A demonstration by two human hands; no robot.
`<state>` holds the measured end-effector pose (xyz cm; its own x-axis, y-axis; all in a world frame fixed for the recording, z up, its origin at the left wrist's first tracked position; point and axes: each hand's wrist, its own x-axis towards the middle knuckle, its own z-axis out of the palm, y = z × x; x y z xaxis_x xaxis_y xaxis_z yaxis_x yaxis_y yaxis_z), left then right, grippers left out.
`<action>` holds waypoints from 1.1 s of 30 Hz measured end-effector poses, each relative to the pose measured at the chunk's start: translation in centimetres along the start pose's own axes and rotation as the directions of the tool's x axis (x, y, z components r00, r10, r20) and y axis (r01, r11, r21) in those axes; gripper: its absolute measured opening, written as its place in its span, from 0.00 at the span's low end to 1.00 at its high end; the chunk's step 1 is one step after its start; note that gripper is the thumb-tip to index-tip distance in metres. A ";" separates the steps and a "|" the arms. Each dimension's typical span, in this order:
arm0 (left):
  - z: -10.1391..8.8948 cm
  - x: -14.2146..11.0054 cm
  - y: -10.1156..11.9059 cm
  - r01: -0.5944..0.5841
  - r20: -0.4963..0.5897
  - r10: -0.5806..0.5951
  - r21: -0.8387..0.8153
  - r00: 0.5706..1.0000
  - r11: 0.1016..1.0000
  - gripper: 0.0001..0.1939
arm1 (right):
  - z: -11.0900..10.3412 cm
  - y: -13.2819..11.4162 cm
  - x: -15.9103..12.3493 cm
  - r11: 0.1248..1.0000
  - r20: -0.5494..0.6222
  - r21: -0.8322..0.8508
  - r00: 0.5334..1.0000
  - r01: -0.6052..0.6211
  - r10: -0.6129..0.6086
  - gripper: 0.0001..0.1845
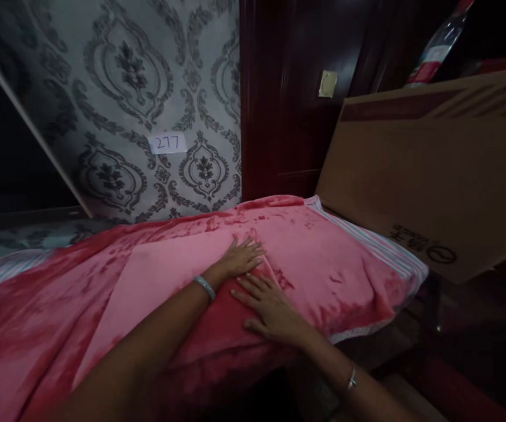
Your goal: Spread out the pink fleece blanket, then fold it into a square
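Note:
A pink and red plush blanket [332, 258] is spread over a bed. My left hand [240, 258] lies flat on it near the middle, fingers spread, a pale bangle on the wrist. My right hand [270, 309] rests palm down just in front of the left one, fingers pointing left, on a fold of the blanket. A thin bracelet circles the right wrist. Neither hand grips the cloth.
A striped sheet [389, 249] shows under the blanket's right edge. A big cardboard box [433, 176] leans at the right. Behind the bed stand a patterned wall panel [147, 88] with a label "277" [167, 142] and a dark wooden door [296, 105]. A bottle [437, 44] stands behind the box.

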<state>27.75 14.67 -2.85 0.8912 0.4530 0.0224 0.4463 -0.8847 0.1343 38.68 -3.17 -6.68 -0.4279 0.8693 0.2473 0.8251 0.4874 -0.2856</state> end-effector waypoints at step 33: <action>-2.6 -30.1 -8.6 0.415 -0.105 -0.941 -0.878 0.322 0.240 0.38 | 1.8 4.8 -1.4 0.273 -0.120 0.946 0.592 -0.176 0.797 0.46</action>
<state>-3.18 8.92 -2.16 -0.1412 0.9899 -0.0151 0.4060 0.0718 0.9111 42.60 -1.91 -10.03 0.4484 0.8934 0.0299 -0.0475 0.0572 -0.9972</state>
